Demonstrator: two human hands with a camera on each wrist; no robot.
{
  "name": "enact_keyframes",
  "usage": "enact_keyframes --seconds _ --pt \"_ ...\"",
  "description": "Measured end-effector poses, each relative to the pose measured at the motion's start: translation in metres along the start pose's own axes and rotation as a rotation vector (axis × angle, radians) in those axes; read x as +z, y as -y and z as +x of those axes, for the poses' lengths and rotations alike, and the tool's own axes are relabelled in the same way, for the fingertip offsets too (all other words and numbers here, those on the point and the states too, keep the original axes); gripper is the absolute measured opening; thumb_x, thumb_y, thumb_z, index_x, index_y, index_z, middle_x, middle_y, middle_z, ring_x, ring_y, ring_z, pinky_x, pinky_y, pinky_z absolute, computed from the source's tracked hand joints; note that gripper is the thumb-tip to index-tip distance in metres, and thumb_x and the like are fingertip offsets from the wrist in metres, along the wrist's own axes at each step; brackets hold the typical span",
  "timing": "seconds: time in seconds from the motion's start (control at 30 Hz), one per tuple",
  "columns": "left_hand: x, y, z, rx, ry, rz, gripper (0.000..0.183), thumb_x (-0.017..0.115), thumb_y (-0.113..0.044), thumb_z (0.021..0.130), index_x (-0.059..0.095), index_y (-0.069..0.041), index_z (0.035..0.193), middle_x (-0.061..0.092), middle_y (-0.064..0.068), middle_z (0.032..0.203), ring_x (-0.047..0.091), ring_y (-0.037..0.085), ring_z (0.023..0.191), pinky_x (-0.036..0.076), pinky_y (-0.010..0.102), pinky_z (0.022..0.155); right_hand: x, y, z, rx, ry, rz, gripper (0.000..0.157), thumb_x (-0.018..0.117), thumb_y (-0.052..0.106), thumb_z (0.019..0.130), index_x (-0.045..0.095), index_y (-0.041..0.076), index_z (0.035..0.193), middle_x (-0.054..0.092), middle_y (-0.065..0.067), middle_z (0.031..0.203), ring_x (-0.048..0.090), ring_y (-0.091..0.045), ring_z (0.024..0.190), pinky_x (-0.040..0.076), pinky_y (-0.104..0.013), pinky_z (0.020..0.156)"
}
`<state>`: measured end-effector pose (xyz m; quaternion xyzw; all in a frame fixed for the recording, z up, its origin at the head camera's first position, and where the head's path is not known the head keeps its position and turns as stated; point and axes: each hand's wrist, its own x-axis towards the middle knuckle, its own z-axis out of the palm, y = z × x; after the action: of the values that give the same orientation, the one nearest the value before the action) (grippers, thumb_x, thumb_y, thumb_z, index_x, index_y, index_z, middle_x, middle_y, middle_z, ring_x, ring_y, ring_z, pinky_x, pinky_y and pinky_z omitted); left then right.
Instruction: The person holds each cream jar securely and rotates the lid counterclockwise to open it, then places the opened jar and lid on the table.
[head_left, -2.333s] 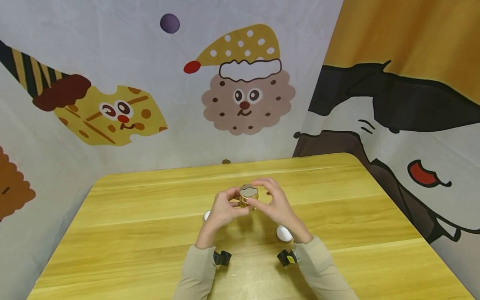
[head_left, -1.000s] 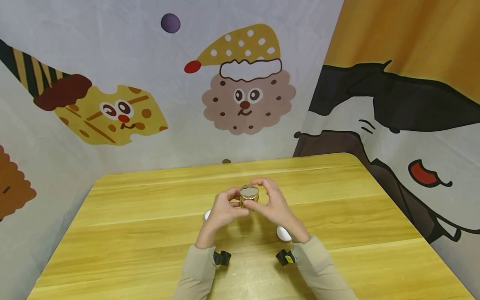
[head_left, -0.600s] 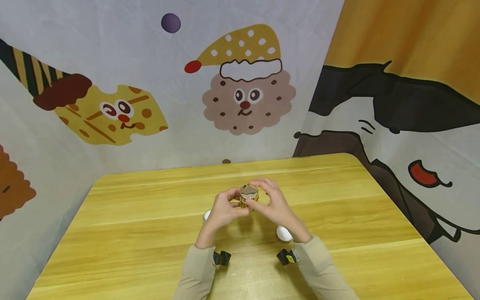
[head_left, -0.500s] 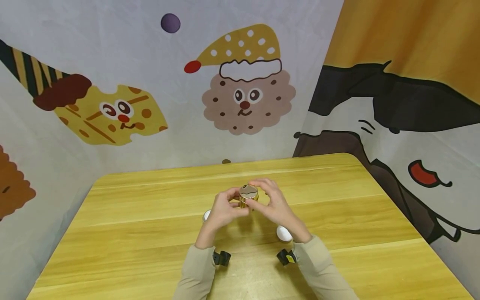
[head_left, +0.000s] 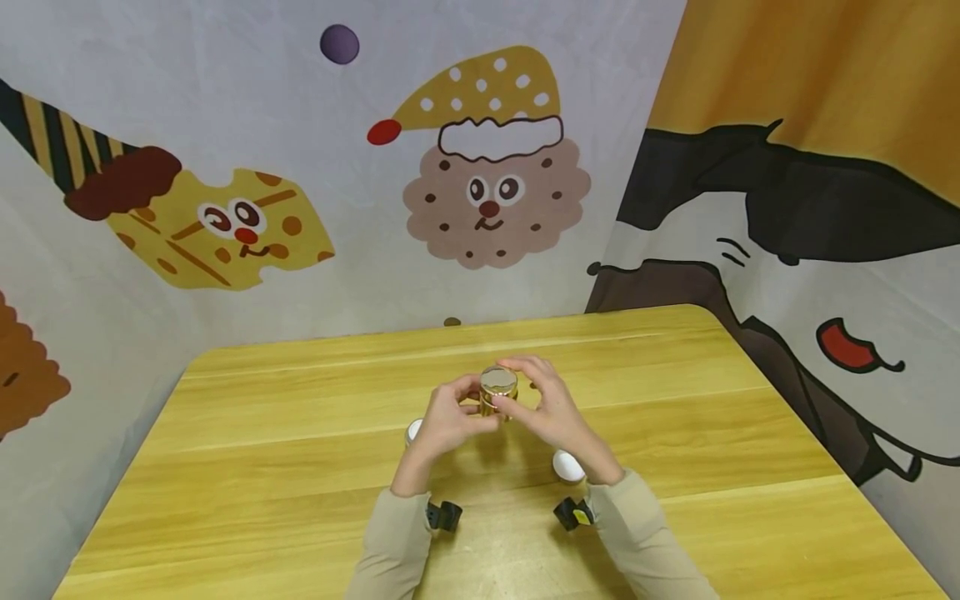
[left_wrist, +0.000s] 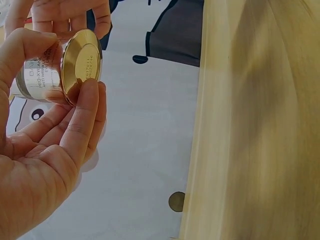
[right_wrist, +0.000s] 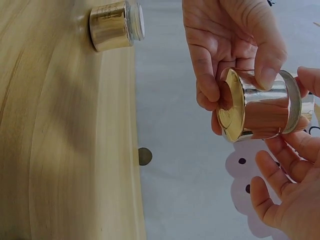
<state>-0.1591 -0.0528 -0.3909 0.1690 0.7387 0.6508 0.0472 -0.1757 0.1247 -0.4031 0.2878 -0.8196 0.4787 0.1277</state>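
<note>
A small shiny gold jar (head_left: 498,388) is held up over the middle of the wooden table (head_left: 247,467) by both hands. My left hand (head_left: 448,419) grips its lower part, thumb and fingers wrapped round the gold base (left_wrist: 82,61). My right hand (head_left: 546,407) curls its fingers round the jar's top end (right_wrist: 291,102). In the right wrist view the jar (right_wrist: 252,106) lies sideways between the two hands, base toward the left hand (right_wrist: 227,42).
A second gold jar (right_wrist: 114,25) stands on the table by the left hand, half hidden in the head view (head_left: 412,432). A white round object (head_left: 567,466) sits by the right wrist. Printed cloth walls (head_left: 225,167) enclose the table at the back and sides.
The jar stays in the same spot between both hands. The right hand's fingers have shifted slightly round its top, and the reflection on the top has changed.
</note>
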Motion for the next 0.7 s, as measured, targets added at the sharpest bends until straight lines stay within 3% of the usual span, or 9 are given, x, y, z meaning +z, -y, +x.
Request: enact_keyframes --seconds 0.3,0.5,0.7 --pt "-0.001 -0.003 0.000 -0.007 -0.001 0.018 0.047 0.069 0.007 0.070 0.056 0.014 0.115 0.062 0.018 0.100 0.057 0.032 0.096 0.053 0.042 0.086 -0.012 0.038 0.003 0.014 -0.022 -0.001 0.042 0.071 -0.003 0.076 0.057 -0.008 0.115 0.059 -0.023 0.111 0.050 -0.027 0.097 0.035 -0.023 0.075" --pt "-0.004 -0.001 -0.001 -0.004 -0.011 0.033 0.048 0.070 0.007 0.070 0.056 0.013 0.115 0.062 0.019 0.101 0.057 0.031 0.095 0.053 0.039 0.085 -0.014 0.043 0.003 0.038 -0.033 0.014 0.042 0.071 -0.002 0.076 0.057 -0.007 0.116 0.058 -0.024 0.112 0.050 -0.030 0.097 0.036 -0.024 0.075" --pt "-0.005 0.001 -0.002 0.003 -0.026 0.037 0.045 0.070 0.008 0.070 0.057 0.012 0.113 0.061 0.018 0.101 0.056 0.030 0.093 0.053 0.044 0.085 -0.015 0.037 0.001 0.049 -0.043 0.017 0.044 0.073 -0.001 0.076 0.058 -0.007 0.116 0.058 -0.022 0.113 0.051 -0.032 0.098 0.037 -0.026 0.076"
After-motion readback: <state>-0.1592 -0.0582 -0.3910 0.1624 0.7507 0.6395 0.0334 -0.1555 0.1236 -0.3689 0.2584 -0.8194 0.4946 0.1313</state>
